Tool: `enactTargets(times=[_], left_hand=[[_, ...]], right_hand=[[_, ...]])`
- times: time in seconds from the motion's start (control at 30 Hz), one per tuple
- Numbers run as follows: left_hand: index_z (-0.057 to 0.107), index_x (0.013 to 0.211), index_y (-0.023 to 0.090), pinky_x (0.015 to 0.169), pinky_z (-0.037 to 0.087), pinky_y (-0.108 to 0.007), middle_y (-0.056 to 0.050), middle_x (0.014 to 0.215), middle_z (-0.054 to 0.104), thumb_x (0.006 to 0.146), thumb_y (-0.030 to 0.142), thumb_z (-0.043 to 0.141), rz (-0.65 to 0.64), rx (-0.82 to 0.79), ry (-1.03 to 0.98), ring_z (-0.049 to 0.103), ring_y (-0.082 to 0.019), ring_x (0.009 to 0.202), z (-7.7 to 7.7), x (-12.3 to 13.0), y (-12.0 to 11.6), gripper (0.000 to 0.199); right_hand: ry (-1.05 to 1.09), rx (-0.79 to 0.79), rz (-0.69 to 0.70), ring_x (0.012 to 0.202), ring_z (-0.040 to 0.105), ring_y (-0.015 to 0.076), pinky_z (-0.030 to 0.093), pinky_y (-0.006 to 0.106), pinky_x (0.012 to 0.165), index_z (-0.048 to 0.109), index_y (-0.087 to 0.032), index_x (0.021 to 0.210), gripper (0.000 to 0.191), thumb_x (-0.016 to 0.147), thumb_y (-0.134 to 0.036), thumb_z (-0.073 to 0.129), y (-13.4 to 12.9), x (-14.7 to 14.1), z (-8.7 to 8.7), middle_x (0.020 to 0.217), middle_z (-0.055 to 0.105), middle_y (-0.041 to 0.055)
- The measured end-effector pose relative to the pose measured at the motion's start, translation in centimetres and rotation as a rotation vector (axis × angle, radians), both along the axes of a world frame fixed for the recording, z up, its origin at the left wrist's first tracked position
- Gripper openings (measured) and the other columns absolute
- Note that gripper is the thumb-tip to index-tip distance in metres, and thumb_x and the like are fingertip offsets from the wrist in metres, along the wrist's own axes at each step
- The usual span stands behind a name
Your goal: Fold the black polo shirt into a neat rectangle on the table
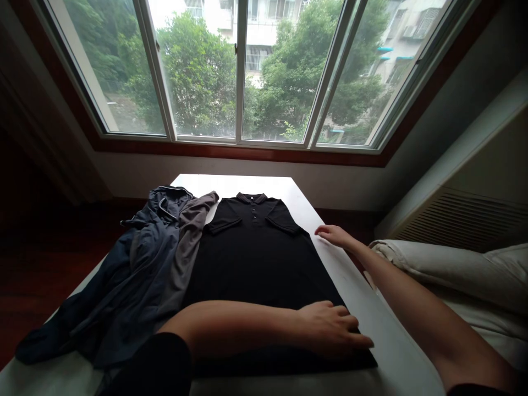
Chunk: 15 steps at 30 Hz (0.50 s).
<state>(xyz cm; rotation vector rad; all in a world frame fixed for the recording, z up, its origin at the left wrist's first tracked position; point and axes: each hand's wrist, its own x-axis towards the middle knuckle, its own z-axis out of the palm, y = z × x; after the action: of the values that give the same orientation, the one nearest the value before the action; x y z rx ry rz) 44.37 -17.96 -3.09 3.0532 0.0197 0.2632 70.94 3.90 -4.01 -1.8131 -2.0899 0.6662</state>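
Observation:
A black short-sleeved polo shirt [259, 264] lies flat, front up, on the white table [363, 308], its collar toward the window and its sleeves folded in over the chest. My left hand [330, 330] reaches across the lower part of the shirt and rests near its bottom right edge, fingers bent downward; whether cloth is pinched under them cannot be made out. Over the table's right edge, beside the shirt's right sleeve, my right hand [333, 235] is held with fingers loosely extended and nothing in it.
Crumpled dark blue and grey clothes [136, 275] cover the table's left side. A wide window [239, 82] is beyond the far edge. To the right are rolled pale bedding [449, 267] and a slatted panel [462, 220].

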Motion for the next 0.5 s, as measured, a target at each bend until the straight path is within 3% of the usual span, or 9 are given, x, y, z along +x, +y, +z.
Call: enactTargets(times=[0.13, 0.33, 0.5], left_hand=[[0.057, 0.138, 0.023, 0.062, 0.05, -0.033, -0.007, 0.117, 0.071, 0.102, 0.045, 0.05, -0.047, -0.168, 0.163, 0.069, -0.027, 0.1, -2.0, 2.7, 1.5, 0.043], [0.064, 0.117, 0.028, 0.049, 0.043, -0.027, -0.001, 0.111, 0.074, 0.101, 0.05, 0.051, -0.013, -0.303, 0.19, 0.073, -0.024, 0.089, -4.1, 4.6, 1.9, 0.03], [0.058, 0.134, 0.025, 0.051, 0.045, -0.03, -0.005, 0.114, 0.073, 0.101, 0.045, 0.05, 0.032, -0.347, 0.198, 0.073, -0.027, 0.096, -4.2, 5.4, 1.5, 0.039]], right_hand=[[0.285, -0.07, -0.119, 0.101, 0.068, 0.0229, 0.055, 0.026, 0.077, 0.076, -0.017, 0.104, 0.028, 0.085, -0.033, 0.063, 2.8, -1.8, 0.1, 0.113, 0.074, 0.0121], [0.367, -0.079, -0.201, 0.091, 0.065, 0.0199, 0.053, 0.023, 0.068, 0.077, -0.018, 0.102, 0.023, 0.085, -0.032, 0.068, 6.5, -5.3, -0.3, 0.103, 0.072, 0.011], [0.399, -0.078, -0.199, 0.073, 0.061, 0.0162, 0.051, 0.023, 0.064, 0.076, -0.019, 0.102, 0.024, 0.085, -0.035, 0.072, 8.9, -8.2, -0.4, 0.084, 0.068, 0.0068]])
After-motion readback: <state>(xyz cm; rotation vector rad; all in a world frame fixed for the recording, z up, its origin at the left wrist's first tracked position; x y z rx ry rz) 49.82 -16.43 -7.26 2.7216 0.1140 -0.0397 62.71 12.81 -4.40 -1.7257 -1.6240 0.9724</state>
